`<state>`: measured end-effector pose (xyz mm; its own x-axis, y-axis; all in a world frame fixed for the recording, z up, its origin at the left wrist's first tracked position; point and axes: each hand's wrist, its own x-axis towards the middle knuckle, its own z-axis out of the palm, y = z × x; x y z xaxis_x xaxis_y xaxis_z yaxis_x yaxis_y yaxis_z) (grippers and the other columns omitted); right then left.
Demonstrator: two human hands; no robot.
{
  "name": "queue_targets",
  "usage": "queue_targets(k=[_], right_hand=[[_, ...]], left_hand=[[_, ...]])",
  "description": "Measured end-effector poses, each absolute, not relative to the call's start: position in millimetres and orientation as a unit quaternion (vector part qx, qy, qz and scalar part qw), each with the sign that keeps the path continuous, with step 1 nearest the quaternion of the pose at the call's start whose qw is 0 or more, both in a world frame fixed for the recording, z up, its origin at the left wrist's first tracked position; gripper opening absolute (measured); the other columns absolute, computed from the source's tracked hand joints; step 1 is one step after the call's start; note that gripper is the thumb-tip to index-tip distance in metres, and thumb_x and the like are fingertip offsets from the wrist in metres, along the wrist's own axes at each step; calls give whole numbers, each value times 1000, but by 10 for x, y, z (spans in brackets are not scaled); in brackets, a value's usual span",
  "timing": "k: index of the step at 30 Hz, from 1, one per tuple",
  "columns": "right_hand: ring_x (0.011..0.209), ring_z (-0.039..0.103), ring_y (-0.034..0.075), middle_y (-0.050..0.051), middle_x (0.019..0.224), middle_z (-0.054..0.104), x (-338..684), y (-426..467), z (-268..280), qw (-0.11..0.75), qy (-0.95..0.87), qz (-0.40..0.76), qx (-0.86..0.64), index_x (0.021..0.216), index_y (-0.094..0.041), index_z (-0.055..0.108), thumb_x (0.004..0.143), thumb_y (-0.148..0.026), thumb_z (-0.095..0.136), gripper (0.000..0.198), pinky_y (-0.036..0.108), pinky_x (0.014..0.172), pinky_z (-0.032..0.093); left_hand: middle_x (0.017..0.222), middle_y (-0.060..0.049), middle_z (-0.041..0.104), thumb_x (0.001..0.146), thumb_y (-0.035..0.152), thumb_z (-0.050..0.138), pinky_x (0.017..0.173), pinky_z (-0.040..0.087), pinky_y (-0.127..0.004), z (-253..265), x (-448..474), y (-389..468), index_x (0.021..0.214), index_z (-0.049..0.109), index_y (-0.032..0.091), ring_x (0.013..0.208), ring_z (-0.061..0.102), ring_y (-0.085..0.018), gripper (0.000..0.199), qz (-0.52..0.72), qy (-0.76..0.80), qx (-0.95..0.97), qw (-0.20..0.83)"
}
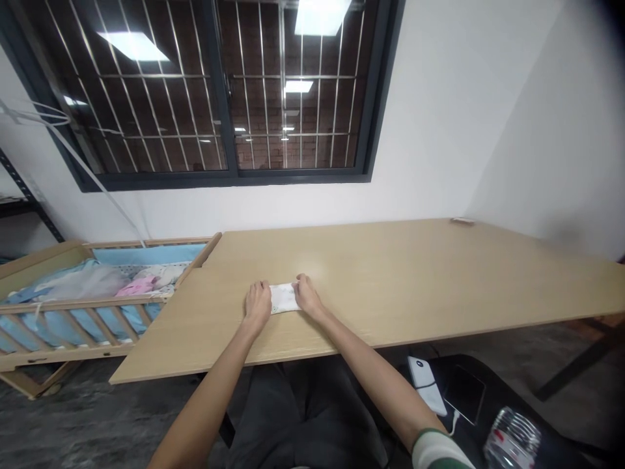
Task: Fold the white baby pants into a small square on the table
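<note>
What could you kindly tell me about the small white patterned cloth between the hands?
The small white rectangular cloth looks like soft fabric with faint printed marks, too small to make out. It lies flat, apparently folded, on the light wood-coloured tabletop, nearer the front edge than the wall. The left hand touches its left end, the right hand its right; both partly cover it.

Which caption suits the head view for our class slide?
Left hand and right hand at opposite ends of a white cloth on a table.
</note>
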<state>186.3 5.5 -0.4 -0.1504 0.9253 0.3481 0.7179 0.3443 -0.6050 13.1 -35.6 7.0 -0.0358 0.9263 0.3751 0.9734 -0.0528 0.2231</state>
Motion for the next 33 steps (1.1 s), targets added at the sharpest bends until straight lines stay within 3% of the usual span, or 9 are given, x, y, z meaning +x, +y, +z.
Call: queue_targets(k=[4, 7, 11, 17, 23, 28, 33], right_hand=[[131, 49, 27, 21, 137, 56, 1878, -8, 43, 403, -765, 66, -499, 139, -10, 50, 105, -32, 30, 45, 41, 114, 35], [143, 39, 25, 16, 154, 46, 1875, -102, -13, 335, -846, 74, -408, 148, -15, 47, 105, -36, 32, 50, 42, 121, 27], [150, 31, 24, 11, 160, 40, 1874, -142, -99, 224, -899, 117, -359, 156, -18, 40, 106, -39, 28, 55, 45, 124, 19], [155, 20, 25, 12, 166, 28, 2032, -148, -61, 189, -882, 143, -408, 160, -16, 33, 106, -50, 25, 64, 46, 126, 13], [156, 9, 31, 16, 168, 17, 2110, -254, 22, 191, -875, 148, -420, 159, -15, 33, 103, -59, 33, 72, 51, 124, 12], [149, 31, 34, 21, 160, 37, 2159, -243, 70, 190, -897, 141, -373, 156, -11, 38, 90, -49, 59, 78, 48, 121, 24], [138, 46, 32, 19, 150, 51, 2201, -98, 80, 210, -895, 152, -363, 149, -12, 46, 81, -23, 59, 70, 46, 116, 32]], left_hand=[[148, -25, 49, 106, 42, 23, 113, 36, -46, 33, 234, -410, 148, 38, 5, 139, 45, -32, 58, -239, -640, -729, 45], [160, -20, 37, 104, 55, 17, 120, 28, -42, -109, 305, -474, 155, 29, 7, 150, 32, -28, 71, -219, -600, -769, 6], [164, -22, 27, 101, 64, 13, 124, 18, -45, -260, 288, -499, 157, 26, 4, 155, 21, -29, 84, -183, -598, -780, -37], [166, -24, 17, 100, 66, 14, 125, 15, -47, -288, 77, -544, 158, 20, -1, 156, 10, -32, 88, -159, -614, -771, -46], [165, -22, 25, 98, 65, 32, 124, 17, -52, -280, -147, -648, 155, 31, 6, 155, 16, -35, 82, -158, -592, -790, 12], [157, -20, 43, 95, 57, 47, 119, 29, -48, -137, -222, -595, 149, 43, 12, 146, 39, -32, 70, -157, -561, -812, -18], [146, -17, 57, 91, 41, 57, 115, 34, -44, -9, -240, -507, 145, 48, 15, 136, 52, -31, 61, -173, -579, -796, -31]])
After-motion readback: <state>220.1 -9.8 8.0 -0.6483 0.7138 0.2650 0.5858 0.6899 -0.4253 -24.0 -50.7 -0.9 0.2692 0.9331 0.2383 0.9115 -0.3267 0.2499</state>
